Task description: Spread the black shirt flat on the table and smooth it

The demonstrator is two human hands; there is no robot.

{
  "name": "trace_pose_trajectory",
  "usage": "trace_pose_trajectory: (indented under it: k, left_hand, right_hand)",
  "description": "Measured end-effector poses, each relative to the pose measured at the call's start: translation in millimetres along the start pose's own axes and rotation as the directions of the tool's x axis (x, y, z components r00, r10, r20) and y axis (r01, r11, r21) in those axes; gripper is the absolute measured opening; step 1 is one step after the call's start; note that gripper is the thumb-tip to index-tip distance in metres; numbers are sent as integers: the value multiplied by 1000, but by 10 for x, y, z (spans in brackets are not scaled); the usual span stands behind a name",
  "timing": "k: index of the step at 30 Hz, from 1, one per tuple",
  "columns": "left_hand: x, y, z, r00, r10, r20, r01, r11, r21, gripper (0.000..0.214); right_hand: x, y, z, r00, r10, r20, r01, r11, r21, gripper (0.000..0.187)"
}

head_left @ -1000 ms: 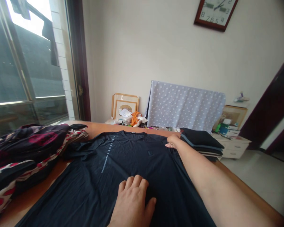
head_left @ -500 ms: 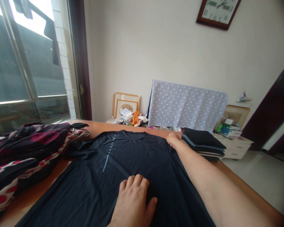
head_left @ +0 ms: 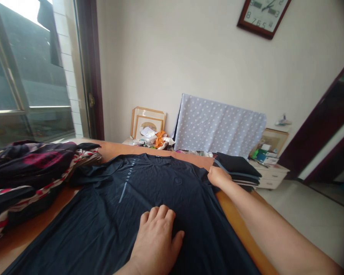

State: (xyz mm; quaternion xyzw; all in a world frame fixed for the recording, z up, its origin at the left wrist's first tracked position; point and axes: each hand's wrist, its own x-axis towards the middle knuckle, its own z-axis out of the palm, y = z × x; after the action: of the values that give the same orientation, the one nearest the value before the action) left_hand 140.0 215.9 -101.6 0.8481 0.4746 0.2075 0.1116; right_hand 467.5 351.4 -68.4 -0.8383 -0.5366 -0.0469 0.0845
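Note:
A dark navy T-shirt lies spread front side up, its neckline at the far end and pale lettering down one side of the chest. My left hand rests palm down on the lower middle of the shirt, fingers slightly bent and thumb apart, holding nothing. At the far right, my right hand is closed on the edge of the shirt's right-side sleeve. Its fingertips are partly hidden. Just behind that hand sits a stack of folded dark clothes.
Heaped patterned clothes cover the left of the wooden table. Beyond the far edge are picture frames, papers and bags, and a polka-dot cloth. A white drawer cabinet stands right. A window is at left.
My right hand has drawn the sleeve outward to the right, and bare table now shows between the forearm and the shirt's side. My left hand stays on the shirt. The view has shifted slightly.

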Motion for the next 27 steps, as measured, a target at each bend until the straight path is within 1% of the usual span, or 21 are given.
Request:
trace_pose_trajectory:
  k: [3, 4, 5, 6, 7, 9, 10, 11, 12, 15, 19, 23, 27]
  left_hand:
    - [0, -2, 10, 1000, 3, -7, -3, 1000, 9, 25]
    - [0, -2, 11, 1000, 3, -7, -3, 1000, 12, 25]
    - [0, -2, 11, 1000, 5, -8, -5, 1000, 15, 25]
    - [-1, -1, 10, 1000, 9, -9, -8, 1000, 18, 25]
    - [-1, 0, 8, 1000, 13, -10, -13, 1000, 22, 25]
    - [-3, 3, 3, 1000, 19, -12, -19, 999, 27, 25]
    - [-5, 5, 0, 1000, 20, -12, -20, 999, 31, 25]
    - [-7, 7, -3, 1000, 20, -11, -19, 999, 34, 25]
    - [-11, 8, -6, 1000, 18, -11, -18, 999, 37, 26]
    - [-21, 13, -14, 1000, 16, -8, -16, 999, 43, 26]
    - [-18, 15, -20, 1000, 10, 1, -10, 999, 36, 27]
    - [-16, 8, -10, 1000, -1, -3, 1, 1000, 24, 27]
    - [-30, -4, 2, 1000, -1, -19, 1, 1000, 8, 27]
  right_hand:
    - [-281, 144, 5, 1000, 3, 29, -3, 1000, -25, 23]
    - [-383, 169, 17, 999, -14, 30, 14, 1000, -22, 24]
    - [-487, 180, 35, 999, -50, 19, 50, 999, -10, 26]
    - [-590, 177, 60, 993, -116, -11, 116, 993, 11, 28]
    - [-690, 162, 89, 977, -206, -55, 208, 978, 33, 30]
    - [-867, 105, 155, 909, -400, -119, 408, 912, 50, 35]
    - [-938, 71, 186, 873, -473, -115, 481, 876, 48, 37]
    - [-995, 38, 213, 850, -517, -97, 523, 851, 45, 39]
    - [-1035, 11, 233, 840, -538, -72, 541, 840, 43, 41]
    - [-1059, -21, 256, 853, -520, -33, 521, 852, 54, 39]
    - [-971, 29, 250, 880, -469, -81, 474, 877, 74, 37]
    - [-884, 62, 269, 877, -478, -43, 480, 873, 84, 36]
    - [-825, 32, 311, 902, -410, -134, 423, 902, 90, 37]
